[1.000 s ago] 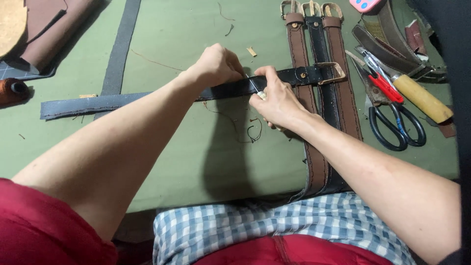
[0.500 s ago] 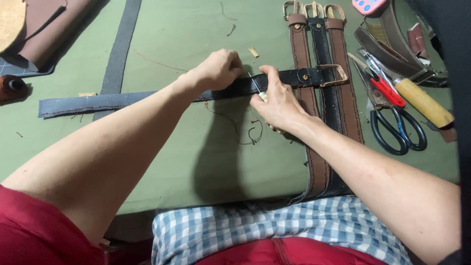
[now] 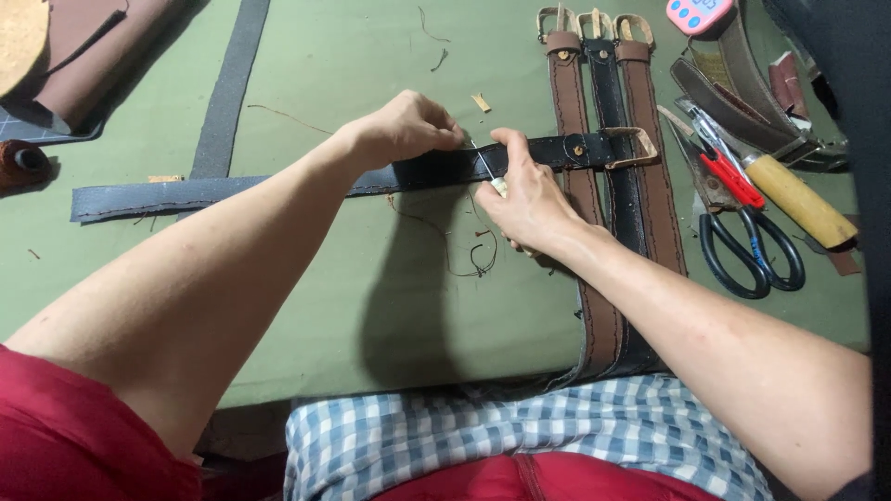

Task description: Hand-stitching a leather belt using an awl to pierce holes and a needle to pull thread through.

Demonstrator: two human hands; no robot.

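A black leather belt (image 3: 557, 150) with a brass buckle lies crosswise on the green work surface (image 3: 353, 278). Its long tail runs left as a dark grey strip. My left hand (image 3: 408, 125) presses down on the belt's upper edge, fingers closed. My right hand (image 3: 524, 199) grips a small pale-handled awl (image 3: 484, 165) whose thin metal point rests against the belt between my two hands. Loose dark thread (image 3: 464, 250) curls on the surface just below the belt.
Three finished belts (image 3: 603, 93), brown and black, lie lengthwise under the buckle end. Black-handled scissors (image 3: 747, 250), a red-handled tool (image 3: 729, 176) and a wooden-handled tool (image 3: 803, 202) sit at right. A grey strip (image 3: 227, 93) and brown leather pieces lie at upper left.
Both hands stay at the same spot on the belt. My left hand has shifted slightly and the awl point now shows between the hands.
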